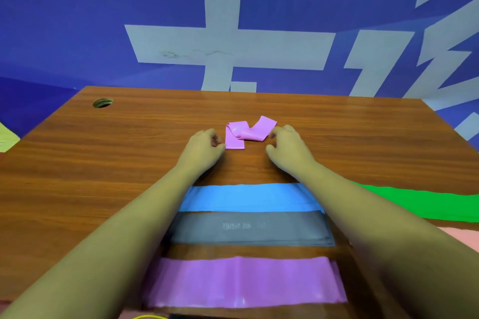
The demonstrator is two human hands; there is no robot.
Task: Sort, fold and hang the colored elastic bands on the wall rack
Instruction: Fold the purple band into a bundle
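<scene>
the sorting looks partly done and the folding barely begun. three bands lie flat in a row near the person on the counter [103, 163]: a blue band [248, 198], then a grey band [248, 228], then a large purple band [243, 281], each apart from the next, with a green band [420, 204] trailing off to the right. farther out, mid-counter, a small pink band [247, 133] sits in a loose, uneven fold with one end kinked upward, so it likely needs straightening before it counts as folded. the left hand [204, 146] has its fingers curled with the thumb at the pink band's near left corner; whether it pinches that corner i cannot tell. the right hand [287, 146] is loosely curled, fingertips at the band's right end and thumb held apart from it, gripping nothing. no wall rack shows, so nothing appears hung and every band is left to hang. behind the counter is a blue wall [77, 21] with large white lettering, and a cable hole [103, 102] sits at the far left. both forearms cross over the ends of the flat bands, which could drag them.
</scene>
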